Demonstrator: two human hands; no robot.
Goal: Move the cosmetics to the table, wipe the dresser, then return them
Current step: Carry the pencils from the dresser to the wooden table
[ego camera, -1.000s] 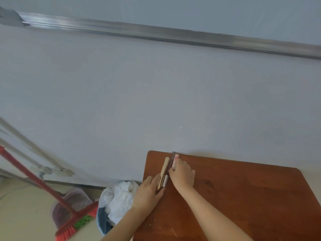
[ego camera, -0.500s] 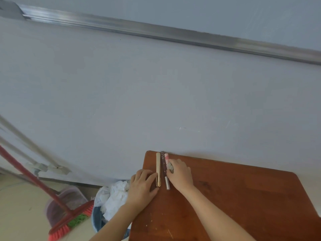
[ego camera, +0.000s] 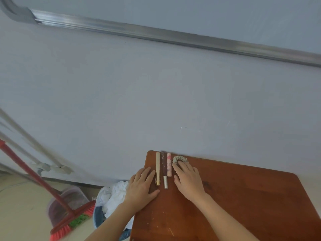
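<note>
Fingers (ego camera: 180, 166) of right hand (ego camera: 188, 180) straight and slightly spread, palm down on table (ego camera: 243, 197), tips touching grey scrunchie (ego camera: 180, 159); those of left hand (ego camera: 141, 186) straight and close together, thumb out, flat by the table's left edge, holding nothing. One container: blue bin (ego camera: 99, 218) on the floor just beside that edge, stuffed with crumpled white material (ego camera: 114, 193), partly hidden by the left forearm. Between the hands, three slim cosmetics side by side near the table's far left corner, parallel: beige stick (ego camera: 157, 166) with gold tip, maroon stick (ego camera: 163, 166) with silver end, pink tube (ego camera: 169, 164). One scrunchie just right of the tube. One red broom (ego camera: 69, 221) and one purple dustpan (ego camera: 73, 199) left of the bin. Behind, pale wall (ego camera: 156, 93) with one metal rail (ego camera: 173, 37)
</note>
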